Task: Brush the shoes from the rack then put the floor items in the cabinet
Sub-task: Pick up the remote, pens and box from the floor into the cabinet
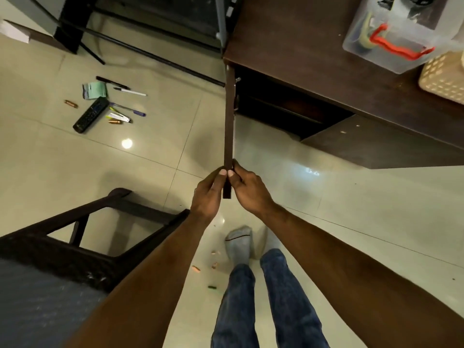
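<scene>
The dark brown cabinet (339, 79) stands at the upper right with its left door (229, 126) swung out toward me, seen edge-on. My left hand (208, 194) and my right hand (247, 190) both grip the near end of that door's edge, thumbs on top. The cabinet's inside (281, 104) is dark with a shelf showing. On the floor at the left lie a black remote (90, 114), several pens (130, 92), batteries (115, 121), a small tube (120, 117) and a green paper packet (95, 90).
A dark chair (82, 237) stands at the lower left, close to my left arm. Atop the cabinet sit a clear plastic box with a red handle (396, 33) and a cream basket (444, 76). Black stand legs (140, 50) cross the floor behind. Small scraps (200, 268) lie near my feet.
</scene>
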